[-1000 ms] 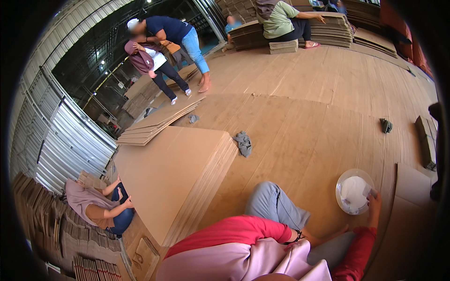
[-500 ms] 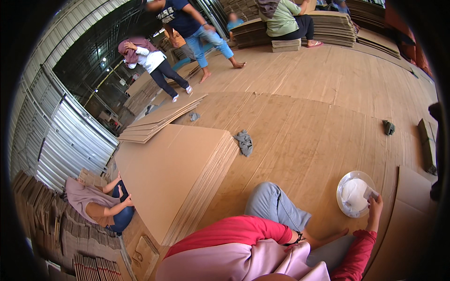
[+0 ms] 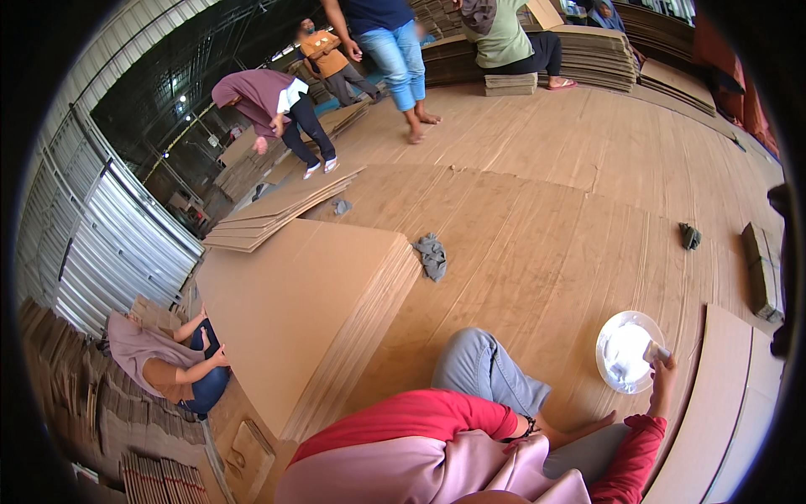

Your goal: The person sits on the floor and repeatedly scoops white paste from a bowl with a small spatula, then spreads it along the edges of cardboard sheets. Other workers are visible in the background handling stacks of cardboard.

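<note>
My right hand (image 3: 663,376) is closed on a small pale rectangular piece (image 3: 655,351), its lower part gripped by my fingers. The end of that piece is over the round white bowl (image 3: 602,357), which holds white paste (image 3: 626,346). My left arm, in a red sleeve with a dark bracelet at the wrist, lies across my lap. Next to my bare foot (image 3: 598,424), past the bracelet, is my left hand (image 3: 540,427); its fingers cannot be made out. A thick stack of cardboard sheets (image 3: 311,277) lies ahead of me to the left.
Cardboard covers the floor, with a grey rag (image 3: 431,257) by the stack and a dark cloth (image 3: 689,236) farther right. Flat cardboard (image 3: 714,403) lies beside my right arm. A person (image 3: 180,370) sits left of the stack; others stand, bend or sit at the back.
My right hand has lowered slightly and tilted the pale piece into the paste. Behind, one person bends forward and another has walked to the right. The whole view has shifted slightly.
</note>
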{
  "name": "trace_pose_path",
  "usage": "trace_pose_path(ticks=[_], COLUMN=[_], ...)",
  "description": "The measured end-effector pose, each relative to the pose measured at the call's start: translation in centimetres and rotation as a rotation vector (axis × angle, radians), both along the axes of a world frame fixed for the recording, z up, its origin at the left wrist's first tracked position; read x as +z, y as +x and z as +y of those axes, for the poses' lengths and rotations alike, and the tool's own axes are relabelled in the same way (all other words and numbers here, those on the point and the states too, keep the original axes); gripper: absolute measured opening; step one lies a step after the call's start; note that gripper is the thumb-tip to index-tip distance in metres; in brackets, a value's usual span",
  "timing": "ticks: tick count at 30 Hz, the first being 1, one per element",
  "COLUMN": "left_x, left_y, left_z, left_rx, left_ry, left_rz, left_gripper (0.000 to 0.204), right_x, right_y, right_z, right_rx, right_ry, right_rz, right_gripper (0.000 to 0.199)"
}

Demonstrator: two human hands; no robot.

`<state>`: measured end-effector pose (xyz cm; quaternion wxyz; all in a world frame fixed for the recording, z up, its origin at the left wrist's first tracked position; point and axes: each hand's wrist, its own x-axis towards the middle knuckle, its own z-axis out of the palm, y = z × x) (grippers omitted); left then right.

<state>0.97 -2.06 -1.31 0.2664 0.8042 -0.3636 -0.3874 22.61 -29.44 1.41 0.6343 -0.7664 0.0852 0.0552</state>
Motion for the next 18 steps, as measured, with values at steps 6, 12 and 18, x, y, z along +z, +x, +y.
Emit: trace_pose_path(ticks=[6,12,18], left_x=[-0.2,1.7,2.9], left_y=[-0.1,0.1,3.4], left_z=[0.8,0.6,-0.8], left_rx=[0.010,0.031,0.774], left_ry=[0.005,-0.026,-0.452], left_rz=[0.000,-0.003,0.883], left_gripper=[0.021,0.022,0.035], right_x=[0.1,0.6,0.8], right_y=[-0.1,-0.1,0.0], right_z=[0.0,-0.1,-1.1], right_rx=[-0.010,-0.038,-0.083], right_ry=[-0.005,0.014,0.094], right_rz=[-0.018,-0.022,-0.031], right_gripper=[0.024,0.026,0.026])
